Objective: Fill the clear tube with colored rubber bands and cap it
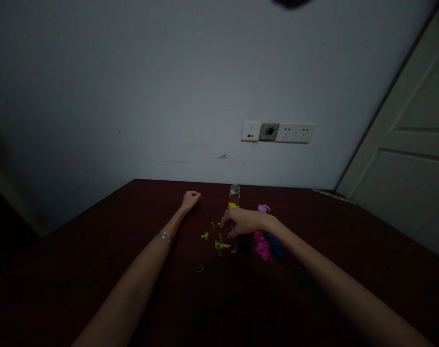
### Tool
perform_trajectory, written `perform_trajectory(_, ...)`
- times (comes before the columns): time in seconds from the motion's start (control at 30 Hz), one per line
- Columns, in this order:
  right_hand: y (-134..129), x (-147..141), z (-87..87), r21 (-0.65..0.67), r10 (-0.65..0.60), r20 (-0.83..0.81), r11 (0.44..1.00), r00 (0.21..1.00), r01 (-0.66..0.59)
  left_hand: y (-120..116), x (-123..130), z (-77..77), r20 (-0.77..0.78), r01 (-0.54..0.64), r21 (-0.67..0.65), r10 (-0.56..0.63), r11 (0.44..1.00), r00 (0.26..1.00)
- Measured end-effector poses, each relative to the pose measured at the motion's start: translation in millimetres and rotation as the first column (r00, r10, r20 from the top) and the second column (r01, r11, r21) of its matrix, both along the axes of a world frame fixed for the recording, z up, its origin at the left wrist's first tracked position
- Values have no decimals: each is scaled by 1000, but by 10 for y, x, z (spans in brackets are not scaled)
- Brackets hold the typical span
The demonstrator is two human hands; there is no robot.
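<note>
My left hand (191,198) rests on the dark red-brown table, fingers curled in with nothing seen in them. My right hand (244,220) hovers low over scattered yellow rubber bands (221,246), its thumb and forefinger apart. A small pale yellow bit lies by the forefinger's tip; whether it is touched is unclear. Behind the right hand stands a clear glass jar (234,195) with yellow bands (233,205) in its lower part; its base is hidden by that hand. One dull band (198,269) lies nearer to me.
Right of the bands are a pink pile (262,246), a blue pile (275,246) and a dark heap (244,246). A light purple object (263,208) sits behind them. The wall with sockets (294,133) borders the table's (161,188) far edge; a door (415,144) is at right.
</note>
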State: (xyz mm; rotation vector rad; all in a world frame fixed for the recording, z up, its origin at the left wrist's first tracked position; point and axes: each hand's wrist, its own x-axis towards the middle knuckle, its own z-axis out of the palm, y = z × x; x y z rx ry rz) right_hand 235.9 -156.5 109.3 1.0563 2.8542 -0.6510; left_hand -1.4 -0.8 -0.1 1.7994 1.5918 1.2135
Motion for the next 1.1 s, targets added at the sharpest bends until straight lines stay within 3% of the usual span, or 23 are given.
perform_trajectory(0.1, -111, -39, -186, -1, -4, 11, 1000, 1000, 4, 3, -1, 3, 31, -8, -6, 8, 1000, 999)
perform_trajectory(0.3, -147, -99, -377, 55, 29, -19, 998, 999, -28, -6, -6, 11, 86, -14, -26, 16, 1000, 996)
perform_trajectory(0.67, -120, -122, -464, -27, 6, -22, 1000, 1000, -7, -57, 1, 57, 136, -13, -57, 20, 998, 991)
perform_trajectory(0.87, -106, -91, -396, -54, 5, -70, 999, 998, -8, -25, -16, 26, 150, 9, -66, 1, 998, 989)
perform_trajectory(1.0, 35, 32, -215, -108, -52, -224, 994, 973, 29, 0, -20, 7, 151, 15, -69, -4, 997, 989)
perform_trajectory(1.1, 216, 158, -28, -96, -128, -389, 991, 912, 98, -13, -16, 14, 152, 27, -59, -18, 998, 988)
